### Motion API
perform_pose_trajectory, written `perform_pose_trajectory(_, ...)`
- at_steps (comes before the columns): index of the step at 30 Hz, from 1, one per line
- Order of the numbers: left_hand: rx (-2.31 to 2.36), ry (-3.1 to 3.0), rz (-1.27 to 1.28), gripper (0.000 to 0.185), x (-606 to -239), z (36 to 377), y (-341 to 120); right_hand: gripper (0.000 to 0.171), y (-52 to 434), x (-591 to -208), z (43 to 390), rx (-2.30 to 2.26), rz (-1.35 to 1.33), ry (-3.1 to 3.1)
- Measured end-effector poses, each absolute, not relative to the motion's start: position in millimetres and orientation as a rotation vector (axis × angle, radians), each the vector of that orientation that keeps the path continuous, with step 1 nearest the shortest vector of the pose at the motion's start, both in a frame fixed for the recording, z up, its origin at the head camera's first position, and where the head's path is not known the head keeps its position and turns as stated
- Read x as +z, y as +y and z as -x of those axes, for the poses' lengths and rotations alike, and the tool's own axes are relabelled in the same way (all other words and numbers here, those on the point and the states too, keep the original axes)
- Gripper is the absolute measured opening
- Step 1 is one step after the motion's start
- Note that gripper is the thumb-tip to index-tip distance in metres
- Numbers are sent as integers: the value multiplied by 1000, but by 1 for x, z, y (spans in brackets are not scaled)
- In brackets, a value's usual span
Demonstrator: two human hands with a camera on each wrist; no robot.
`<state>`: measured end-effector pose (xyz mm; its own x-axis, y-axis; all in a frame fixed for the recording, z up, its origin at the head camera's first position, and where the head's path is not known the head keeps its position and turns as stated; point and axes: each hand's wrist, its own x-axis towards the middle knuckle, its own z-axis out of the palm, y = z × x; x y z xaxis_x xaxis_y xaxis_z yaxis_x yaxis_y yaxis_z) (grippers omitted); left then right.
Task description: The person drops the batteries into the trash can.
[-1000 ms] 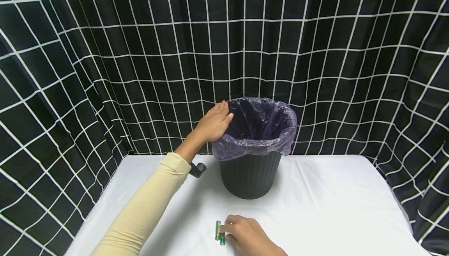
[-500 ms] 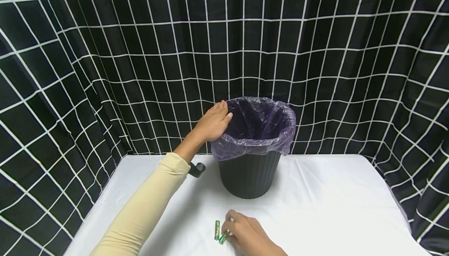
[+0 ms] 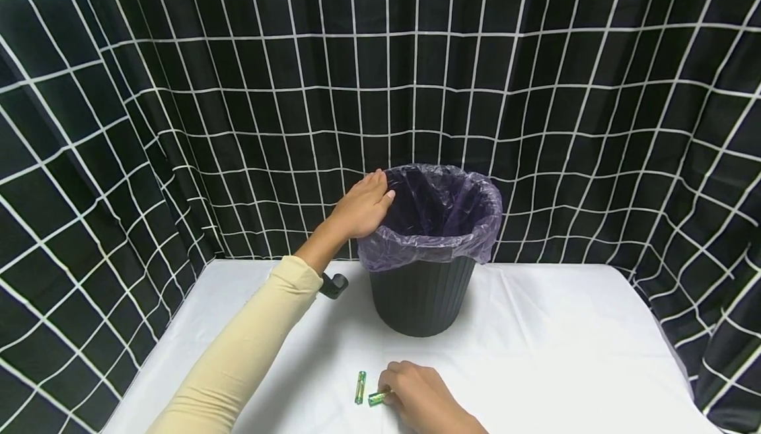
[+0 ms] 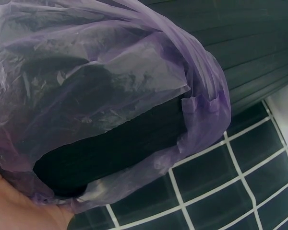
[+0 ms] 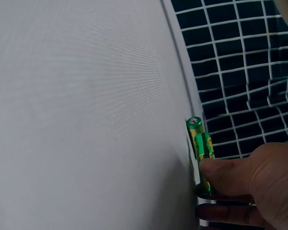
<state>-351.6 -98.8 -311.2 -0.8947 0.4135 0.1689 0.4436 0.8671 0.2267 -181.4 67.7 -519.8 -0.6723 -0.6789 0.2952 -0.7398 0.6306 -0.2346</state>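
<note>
The right hand (image 3: 425, 399) pinches one battery (image 3: 378, 397) by its end between thumb and fingertips at the near edge of the table (image 3: 565, 341); its long axis lies roughly crosswise, its free end pointing left. A second battery (image 3: 360, 387) lies loose just left of it, pointing away. The left hand (image 3: 361, 208), arm stretched forward, rests palm-down with relaxed fingers on the bin (image 3: 425, 295) rim, over the purple liner (image 3: 436, 239).

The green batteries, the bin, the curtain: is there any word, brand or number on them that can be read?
None can be read.
Green and gold battery pinched by the right hand: its yellow patch is too blurred to make out.
Second green battery lying on the white table: too small.
Black ribbed bin with purple plastic liner: no label visible.
Black curtain: only white grid lines.
</note>
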Motion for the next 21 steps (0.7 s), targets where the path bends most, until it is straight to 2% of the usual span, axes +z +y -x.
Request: perform_pose_trajectory(21,-403,-2936,669,61,-312,354,-98,23,81,-482,178,580,-1063,-2481)
